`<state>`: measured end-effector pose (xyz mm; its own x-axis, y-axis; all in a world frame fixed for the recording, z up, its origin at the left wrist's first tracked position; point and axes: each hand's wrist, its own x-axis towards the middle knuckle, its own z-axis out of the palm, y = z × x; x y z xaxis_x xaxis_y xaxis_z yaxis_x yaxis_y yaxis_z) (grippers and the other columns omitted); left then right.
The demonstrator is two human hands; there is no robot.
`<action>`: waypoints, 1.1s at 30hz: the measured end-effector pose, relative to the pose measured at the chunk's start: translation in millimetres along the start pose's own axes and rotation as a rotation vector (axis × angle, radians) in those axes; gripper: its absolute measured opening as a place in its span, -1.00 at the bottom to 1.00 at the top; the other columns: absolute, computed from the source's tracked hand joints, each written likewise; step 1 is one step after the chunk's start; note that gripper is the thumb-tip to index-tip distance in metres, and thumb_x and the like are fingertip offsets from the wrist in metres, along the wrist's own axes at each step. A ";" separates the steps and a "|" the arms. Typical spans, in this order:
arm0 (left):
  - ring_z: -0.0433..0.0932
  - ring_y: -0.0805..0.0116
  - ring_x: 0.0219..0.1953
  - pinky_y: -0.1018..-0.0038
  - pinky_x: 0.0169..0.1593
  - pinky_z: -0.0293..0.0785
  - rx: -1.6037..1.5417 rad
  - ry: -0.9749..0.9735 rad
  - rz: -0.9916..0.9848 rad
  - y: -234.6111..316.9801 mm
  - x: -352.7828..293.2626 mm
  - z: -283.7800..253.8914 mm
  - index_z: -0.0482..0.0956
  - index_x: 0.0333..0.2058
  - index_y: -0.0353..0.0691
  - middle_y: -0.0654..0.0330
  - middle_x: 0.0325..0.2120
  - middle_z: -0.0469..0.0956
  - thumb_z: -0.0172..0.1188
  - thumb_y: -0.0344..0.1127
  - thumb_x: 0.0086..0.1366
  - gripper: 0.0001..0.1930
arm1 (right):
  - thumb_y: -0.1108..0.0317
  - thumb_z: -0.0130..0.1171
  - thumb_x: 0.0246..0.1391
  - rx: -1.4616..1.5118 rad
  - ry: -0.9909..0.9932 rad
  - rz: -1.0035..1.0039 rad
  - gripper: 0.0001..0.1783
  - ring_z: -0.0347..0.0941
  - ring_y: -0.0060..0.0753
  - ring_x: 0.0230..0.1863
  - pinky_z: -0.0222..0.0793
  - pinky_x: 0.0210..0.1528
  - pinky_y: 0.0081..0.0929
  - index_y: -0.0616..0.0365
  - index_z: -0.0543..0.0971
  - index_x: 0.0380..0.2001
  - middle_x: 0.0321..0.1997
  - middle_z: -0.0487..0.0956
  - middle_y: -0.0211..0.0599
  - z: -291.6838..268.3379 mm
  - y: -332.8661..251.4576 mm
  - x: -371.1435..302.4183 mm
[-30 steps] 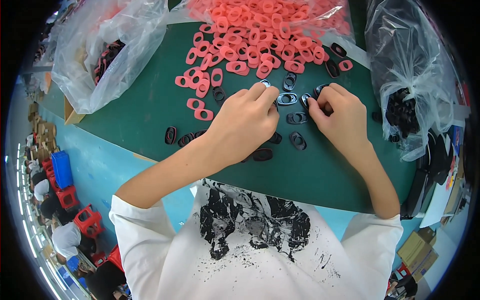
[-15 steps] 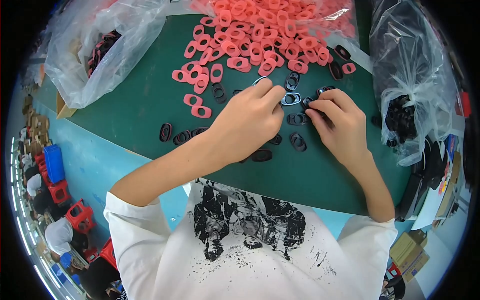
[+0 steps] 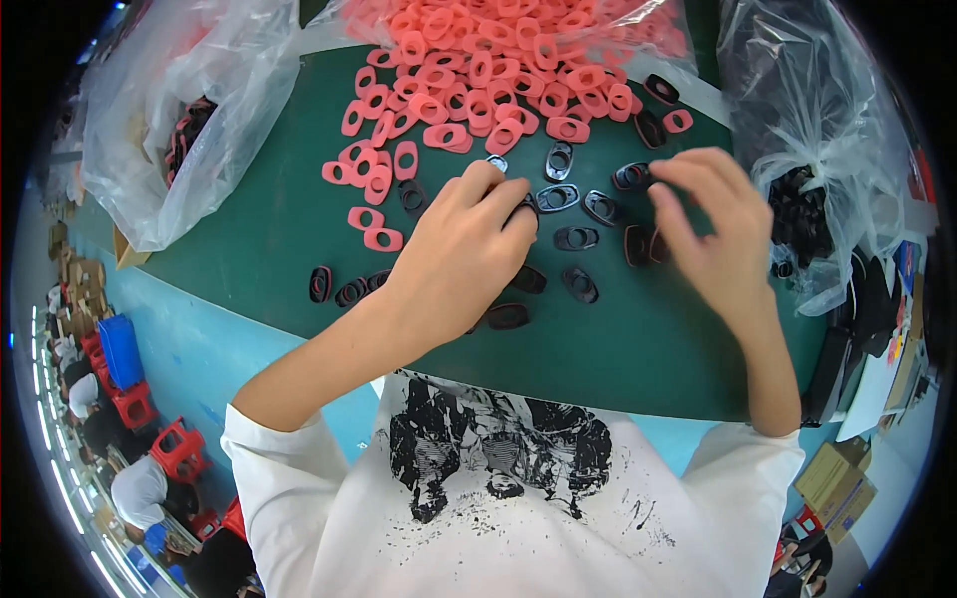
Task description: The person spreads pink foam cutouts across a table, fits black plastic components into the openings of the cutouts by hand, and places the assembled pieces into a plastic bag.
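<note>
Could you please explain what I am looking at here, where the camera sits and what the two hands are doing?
There is no machine here: a person works with bare hands. The camera is worn on the head and looks down, so the picture bulges like a fishbowl and the white shirt fills the bottom.

The surface is a green mat. At the top lies a heap of pink rings, flat ovals with a hole. Black rings of like shape are scattered between the hands. Clear bags stand on the left and the right.

The left hand rests on the mat, its fingertips at a black ring. The right hand pinches another black ring at its fingertips.
</note>
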<state>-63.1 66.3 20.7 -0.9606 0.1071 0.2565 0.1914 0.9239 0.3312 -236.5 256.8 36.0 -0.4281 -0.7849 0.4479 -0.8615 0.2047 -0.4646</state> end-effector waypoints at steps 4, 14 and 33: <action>0.43 0.09 -0.12 0.32 -0.05 0.42 0.077 0.037 -0.015 2.2 -3.0 3.7 0.49 -0.34 -0.44 -0.11 -0.13 0.53 0.20 -0.57 -0.13 -0.72 | 0.46 0.26 -0.02 -0.061 0.088 0.204 -0.72 0.55 -0.18 -0.14 0.45 -0.10 -0.36 0.19 0.61 -0.16 -0.11 0.59 -0.16 -26.6 -0.5 9.6; 0.41 -0.01 0.06 0.17 0.08 0.35 0.062 0.144 -0.010 4.9 -11.6 5.5 0.49 -0.24 -0.41 -0.13 0.06 0.45 0.20 -0.46 0.02 -0.72 | -0.06 0.02 0.16 -0.251 -0.390 -0.040 -0.12 -0.15 0.17 0.51 -0.28 0.44 0.15 0.37 0.11 0.35 0.48 -0.01 0.16 24.4 -23.8 -21.1; 0.05 -0.22 0.38 -0.06 0.37 -0.07 -0.048 0.115 -0.236 45.3 -22.9 4.7 0.18 0.22 -0.61 -0.34 0.30 0.08 0.14 -0.05 0.13 -0.17 | 0.24 -0.21 0.34 -0.352 -0.075 0.077 -0.36 -0.10 0.08 0.50 -0.29 0.47 -0.02 0.34 0.04 0.38 0.49 0.00 0.11 20.3 5.6 27.3</action>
<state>-33.3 107.4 25.5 -0.9510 -0.1544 0.2681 -0.0230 0.8995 0.4364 -247.4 224.7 30.1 -0.4856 -0.7972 0.3588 -0.8742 0.4434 -0.1979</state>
